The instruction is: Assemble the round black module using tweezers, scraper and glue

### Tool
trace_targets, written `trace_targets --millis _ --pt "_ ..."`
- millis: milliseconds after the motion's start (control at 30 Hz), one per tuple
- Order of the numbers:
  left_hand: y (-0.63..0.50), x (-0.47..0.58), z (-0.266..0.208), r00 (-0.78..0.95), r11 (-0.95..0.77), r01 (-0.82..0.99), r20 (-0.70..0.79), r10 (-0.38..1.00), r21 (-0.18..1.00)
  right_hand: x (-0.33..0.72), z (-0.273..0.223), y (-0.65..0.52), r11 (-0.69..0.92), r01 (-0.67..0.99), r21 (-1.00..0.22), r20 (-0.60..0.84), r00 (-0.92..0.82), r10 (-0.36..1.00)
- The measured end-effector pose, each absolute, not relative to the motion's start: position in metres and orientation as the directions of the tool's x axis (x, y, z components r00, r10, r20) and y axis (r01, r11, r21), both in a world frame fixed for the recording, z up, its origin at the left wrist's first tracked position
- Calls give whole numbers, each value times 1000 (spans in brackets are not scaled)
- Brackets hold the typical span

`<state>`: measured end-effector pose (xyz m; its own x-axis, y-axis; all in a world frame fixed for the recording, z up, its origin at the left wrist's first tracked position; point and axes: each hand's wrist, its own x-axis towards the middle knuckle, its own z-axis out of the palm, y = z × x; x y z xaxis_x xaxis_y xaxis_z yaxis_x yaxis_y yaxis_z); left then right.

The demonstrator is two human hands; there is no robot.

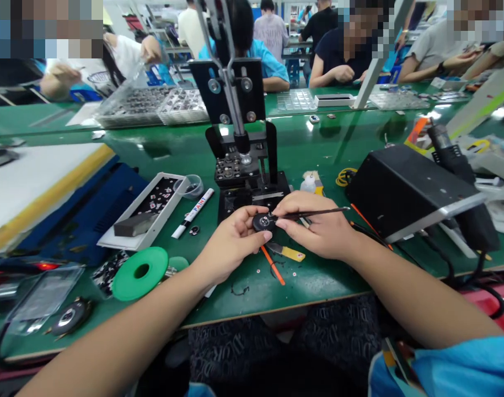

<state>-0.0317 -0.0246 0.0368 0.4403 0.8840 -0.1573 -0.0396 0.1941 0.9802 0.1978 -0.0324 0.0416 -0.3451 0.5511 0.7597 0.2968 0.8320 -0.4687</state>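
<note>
Between the fingertips and thumb of my left hand (238, 234) is a small round black part (264, 221) with a silvery centre. My right hand (314, 223) pinches slim dark tweezers (318, 213). Their working end meets the part's right edge, partly hidden by my fingers. Both hands are just above the green bench, in front of a black hand press (252, 176). Below them lie an orange stick (273, 266) and a yellow-handled knife (291, 252).
Left are a white paint marker (193, 212), a white tray (146, 209) of small parts and a green spool (132, 274). A black box (405, 187) stands right, beside a hot-air gun (462, 182). Several people sit across the bench.
</note>
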Motion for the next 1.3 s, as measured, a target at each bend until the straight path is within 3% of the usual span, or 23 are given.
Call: trace_targets --millis 567,900,1300 --pt "-23 -31 31 467 184 -170 -86 880 968 194 37 -33 874 292 -388 777 -406 480" --pt "-26 -31 34 472 171 -132 -90 877 976 193 35 -33 883 304 -357 778 -426 461" --pt "-27 -29 39 449 213 -117 -140 882 970 192 35 -37 895 378 -239 777 -478 409"
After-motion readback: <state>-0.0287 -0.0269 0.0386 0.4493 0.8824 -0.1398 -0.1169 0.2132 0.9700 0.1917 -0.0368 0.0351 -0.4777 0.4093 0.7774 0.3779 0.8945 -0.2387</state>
